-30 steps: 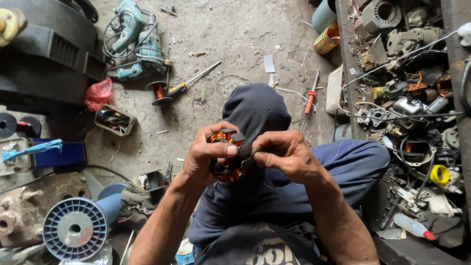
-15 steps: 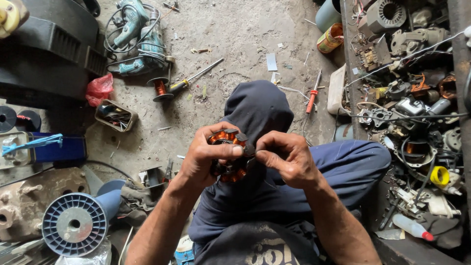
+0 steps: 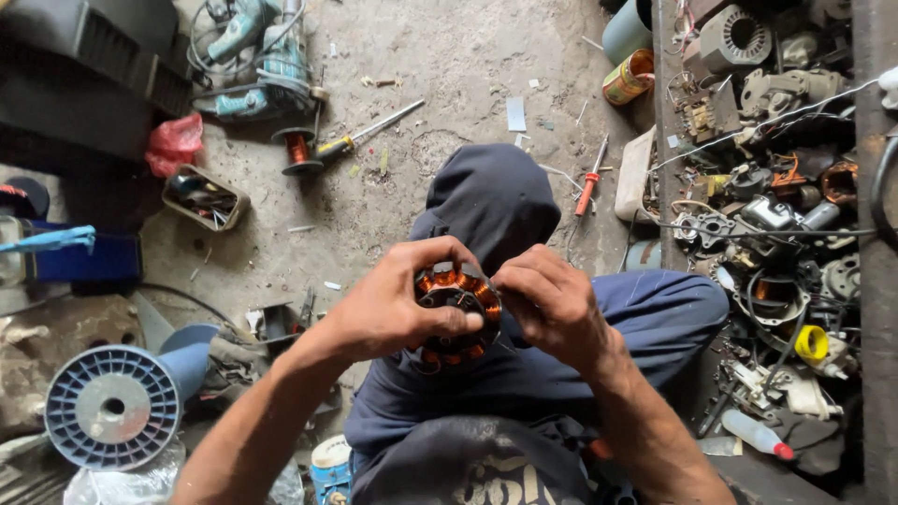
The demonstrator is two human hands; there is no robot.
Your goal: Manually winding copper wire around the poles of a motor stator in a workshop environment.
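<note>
— Holding a round stator [image 3: 456, 316] wound with copper coils, that's what I see at the middle of the view: my left hand [image 3: 393, 304] wraps around its left side, thumb pressed across the face, fingers curled over the top rim.

— And your right hand?

— My right hand [image 3: 552, 299] sits just beside the stator's right edge, fingertips pinched together against the windings there. What they pinch is too small to tell. The stator hangs above my lap, over the dark blue trousers [image 3: 655, 318].

— What lies around you?

— On the concrete floor [image 3: 449, 56], near the far edge, a teal power tool [image 3: 253, 47] lies with its cord. Closer in, a yellow-handled screwdriver [image 3: 360, 136] lies beside a small copper-wound spool [image 3: 297, 150]. A red-handled screwdriver [image 3: 589, 182] lies right of my knee. At the near left corner sits a blue plastic reel [image 3: 112, 407]. Along the right edge, a heap of motor parts [image 3: 776, 187] crowds together.
</note>
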